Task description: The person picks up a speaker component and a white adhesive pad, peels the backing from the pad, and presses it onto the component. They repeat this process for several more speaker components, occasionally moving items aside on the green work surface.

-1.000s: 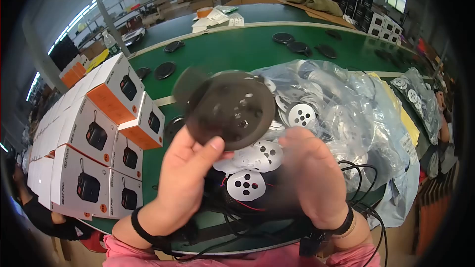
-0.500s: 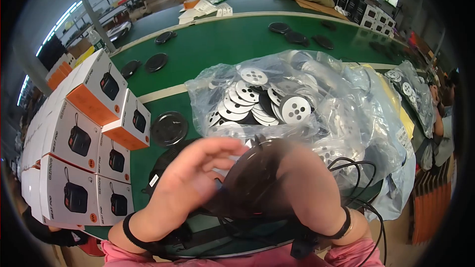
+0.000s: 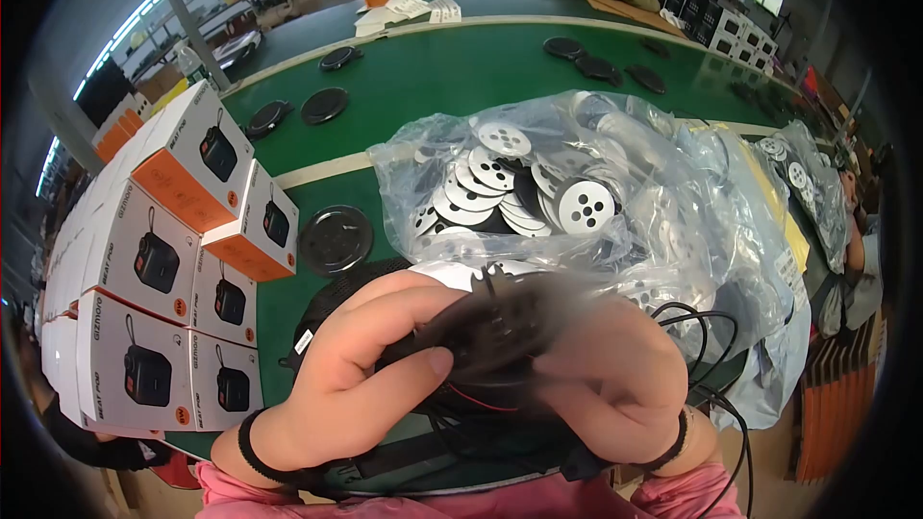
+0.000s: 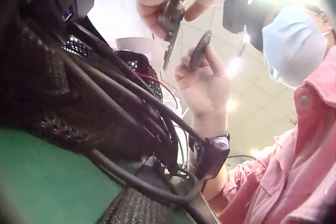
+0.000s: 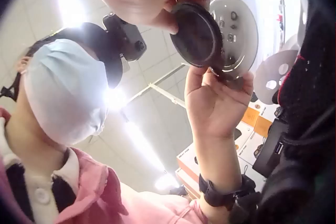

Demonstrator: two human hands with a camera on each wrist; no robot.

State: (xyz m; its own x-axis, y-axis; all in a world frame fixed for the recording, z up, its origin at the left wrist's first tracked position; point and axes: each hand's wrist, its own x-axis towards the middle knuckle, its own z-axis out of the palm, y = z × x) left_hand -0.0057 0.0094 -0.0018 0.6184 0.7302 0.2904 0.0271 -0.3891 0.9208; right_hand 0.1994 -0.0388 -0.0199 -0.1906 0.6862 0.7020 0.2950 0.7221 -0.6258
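My left hand (image 3: 370,365) holds a large, shiny dark disc (image 5: 239,35) by its edge, tilted between the hands in the head view. Small fittings show on its face in the right wrist view. My right hand (image 3: 625,380), blurred, pinches a smaller black disc (image 5: 197,35) between thumb and fingers, close against the large one. In the left wrist view the smaller disc (image 4: 200,49) is seen nearly edge-on. I cannot tell whether the two are joined. Below the hands are black mesh (image 3: 336,303) and a red wire (image 3: 481,399).
Beyond the hands lies a clear plastic bag (image 3: 404,163) of white discs with round holes (image 3: 586,207). Boxes (image 3: 144,259) are stacked at left, beside a dark disc (image 3: 335,238). Several black discs (image 3: 324,106) lie on the green surface (image 3: 452,62). Black cables (image 3: 707,365) run at right.
The large disc, earlier held up facing the head camera, has come down and tilted. My right hand has moved in from apart and now pinches the smaller disc.
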